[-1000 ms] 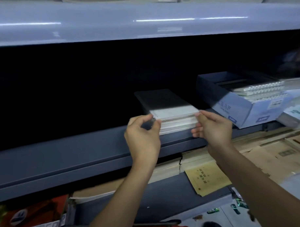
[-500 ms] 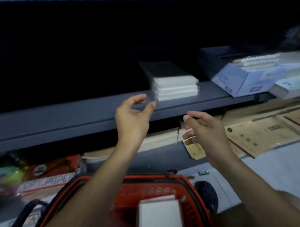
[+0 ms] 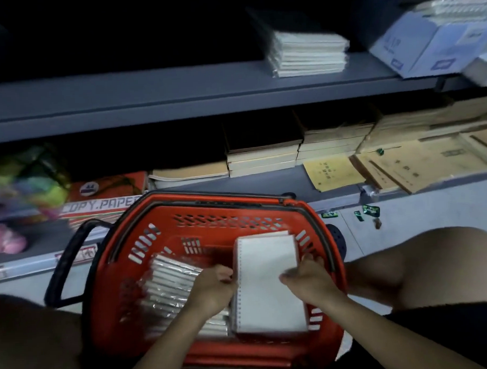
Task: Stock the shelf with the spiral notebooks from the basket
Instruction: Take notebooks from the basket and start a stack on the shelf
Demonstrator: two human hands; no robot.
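A red basket (image 3: pixel 246 212) stands on the floor in front of me. Inside it on the right lies a stack of white spiral notebooks (image 3: pixel 268 296), binding on its left edge. My left hand (image 3: pixel 214 289) grips the stack at the binding edge. My right hand (image 3: pixel 309 281) grips its right edge, thumb on the top cover. More wrapped notebooks (image 3: pixel 171 291) lie tilted in the basket's left half. A stack of notebooks (image 3: pixel 309 52) sits on the grey shelf (image 3: pixel 164 93) above.
A blue-white box (image 3: pixel 425 42) of spiral notebooks sits at the shelf's right end. The lower shelf holds brown paper pads (image 3: pixel 263 156), envelopes (image 3: pixel 418 161) and copy paper reams (image 3: pixel 105 200). My knees flank the basket. Small wrappers (image 3: pixel 370 210) litter the floor.
Both hands let go of the stack on the shelf, dropped down into the basket and took hold of the white notebook stack there. My view tilted down from the shelf to the basket.
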